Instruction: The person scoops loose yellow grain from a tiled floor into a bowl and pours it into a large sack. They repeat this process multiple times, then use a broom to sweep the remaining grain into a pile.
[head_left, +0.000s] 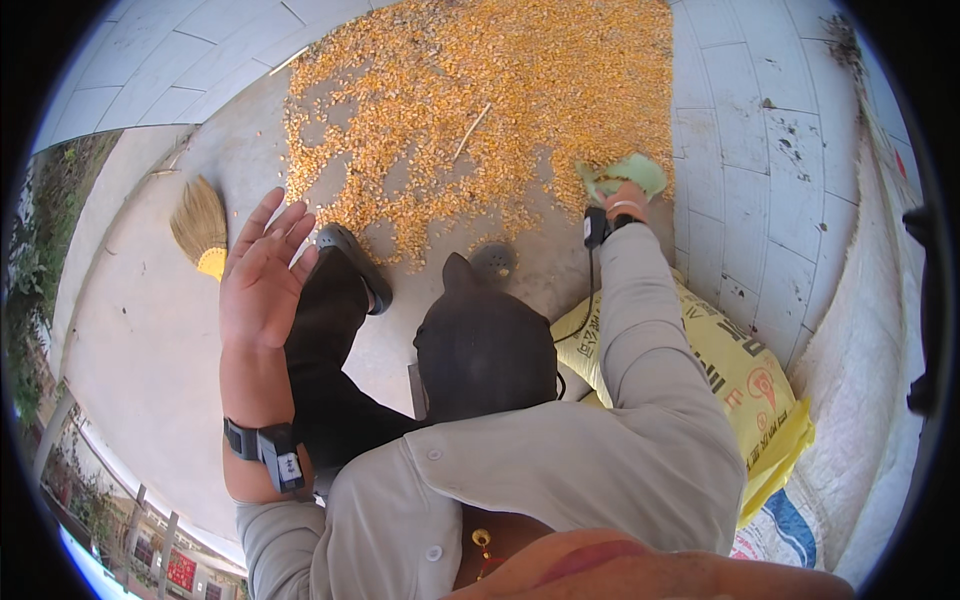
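Note:
My right hand grips a pale green scoop-like dish at the right edge of a spread of dried corn kernels. The dish is tilted, and some kernels show at it; how full it is cannot be told. Raised on the left, my left hand holds nothing, palm up and fingers apart. Below it and to its right are my black-trousered leg and a grey clog. A second grey clog shows its toe beside the kernels, partly hidden by a rounded black cloth shape.
A straw broom with a yellow collar lies left of my left hand. Yellow printed sacks rest by my right arm, against a tiled wall. White woven sheeting hangs farther right. A pale stick lies among the kernels.

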